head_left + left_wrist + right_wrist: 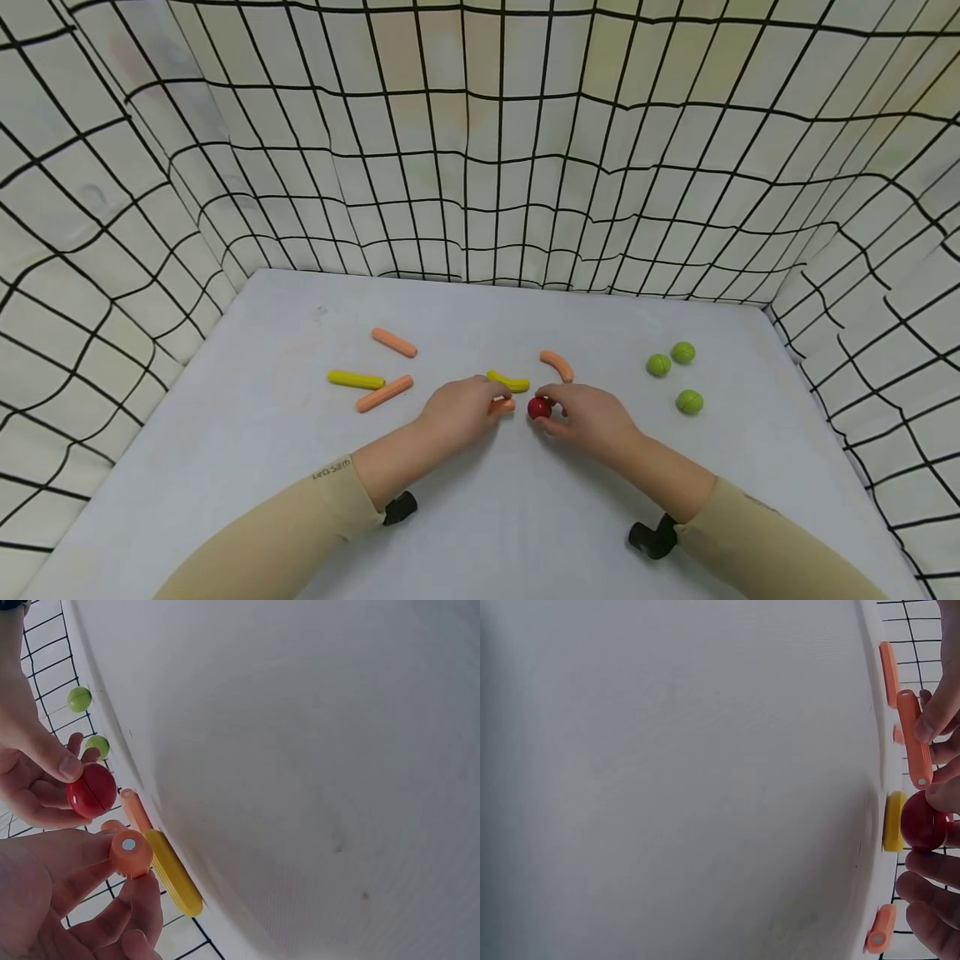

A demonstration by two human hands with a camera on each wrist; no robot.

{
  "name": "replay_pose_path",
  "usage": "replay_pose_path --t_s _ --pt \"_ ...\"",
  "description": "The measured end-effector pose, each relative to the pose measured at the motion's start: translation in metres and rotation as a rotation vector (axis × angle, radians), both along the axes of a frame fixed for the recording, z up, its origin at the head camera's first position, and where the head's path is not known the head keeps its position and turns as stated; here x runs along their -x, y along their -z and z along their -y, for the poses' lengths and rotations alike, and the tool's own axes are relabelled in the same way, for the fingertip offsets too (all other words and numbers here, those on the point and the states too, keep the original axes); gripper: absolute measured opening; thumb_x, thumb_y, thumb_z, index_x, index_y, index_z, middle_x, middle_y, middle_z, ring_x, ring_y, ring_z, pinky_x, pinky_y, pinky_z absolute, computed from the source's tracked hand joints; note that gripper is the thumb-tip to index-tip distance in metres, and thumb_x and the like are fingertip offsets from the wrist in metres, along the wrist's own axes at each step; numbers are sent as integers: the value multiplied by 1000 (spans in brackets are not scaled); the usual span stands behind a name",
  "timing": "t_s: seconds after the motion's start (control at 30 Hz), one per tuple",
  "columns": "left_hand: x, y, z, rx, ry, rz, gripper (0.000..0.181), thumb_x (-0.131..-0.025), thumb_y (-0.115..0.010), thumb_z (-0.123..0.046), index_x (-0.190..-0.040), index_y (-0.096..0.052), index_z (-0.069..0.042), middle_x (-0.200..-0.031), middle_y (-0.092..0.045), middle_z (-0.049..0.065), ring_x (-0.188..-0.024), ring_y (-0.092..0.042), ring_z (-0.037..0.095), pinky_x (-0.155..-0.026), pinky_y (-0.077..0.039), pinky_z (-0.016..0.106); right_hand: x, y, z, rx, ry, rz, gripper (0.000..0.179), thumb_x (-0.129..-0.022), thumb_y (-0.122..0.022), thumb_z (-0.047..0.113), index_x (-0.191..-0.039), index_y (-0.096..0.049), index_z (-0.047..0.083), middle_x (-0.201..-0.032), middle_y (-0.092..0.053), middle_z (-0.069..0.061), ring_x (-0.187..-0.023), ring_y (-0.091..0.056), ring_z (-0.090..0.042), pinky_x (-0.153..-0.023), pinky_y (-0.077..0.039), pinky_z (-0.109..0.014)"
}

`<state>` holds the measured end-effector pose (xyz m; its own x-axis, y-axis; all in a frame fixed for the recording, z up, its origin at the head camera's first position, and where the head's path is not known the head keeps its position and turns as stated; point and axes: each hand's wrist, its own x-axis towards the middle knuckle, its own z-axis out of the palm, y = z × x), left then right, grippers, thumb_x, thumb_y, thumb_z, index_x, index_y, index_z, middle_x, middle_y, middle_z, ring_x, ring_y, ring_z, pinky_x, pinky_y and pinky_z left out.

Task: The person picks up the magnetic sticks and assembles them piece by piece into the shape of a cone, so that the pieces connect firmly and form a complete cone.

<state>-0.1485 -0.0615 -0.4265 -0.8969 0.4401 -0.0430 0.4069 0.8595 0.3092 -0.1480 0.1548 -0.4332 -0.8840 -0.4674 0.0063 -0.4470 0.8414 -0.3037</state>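
Observation:
My left hand (461, 410) pinches a short orange stick (502, 406) between thumb and fingers. A pale round spot shows on the end of this orange stick (130, 851) in the left wrist view. My right hand (597, 421) holds a glossy red ball (537, 408) with a seam around it, thumb and fingertips on its sides. In the right wrist view the red ball (922, 822) is close to the held stick's end; whether they touch I cannot tell. Just beyond the hands lie a curved yellow stick (508, 382) and a curved orange stick (557, 365).
To the left lie a straight yellow stick (356, 380) and two orange sticks, one farther back (393, 342) and one nearer (386, 393). Three green balls (689, 402) sit at the right. Black netting (480, 179) over white walls encloses the white table (480, 533) at back and sides.

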Motion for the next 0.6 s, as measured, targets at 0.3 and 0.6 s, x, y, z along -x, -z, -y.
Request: replay_pose_path --t_s 0.3,0.6 --pt "-1 1 -2 -24 4 -16 24 -95 -69 -30 -114 -73 -17 -90 -66 -1 -71 -57 11 -63 -48 29 2 1 7 18 -29 -9 34 -86 -79 32 -115 -69 18 -93 -68 9 -78 -58 -8 -67 -49 -27" --pt "-3 0 -4 -13 11 0 23 -93 -71 -22 -115 -72 -16 -91 -68 0 -73 -58 11 -63 -49 29 3 5 10 11 -45 -5 35 -85 -79 31 -116 -68 18 -93 -68 9 -77 -56 -7 -67 -49 -27"
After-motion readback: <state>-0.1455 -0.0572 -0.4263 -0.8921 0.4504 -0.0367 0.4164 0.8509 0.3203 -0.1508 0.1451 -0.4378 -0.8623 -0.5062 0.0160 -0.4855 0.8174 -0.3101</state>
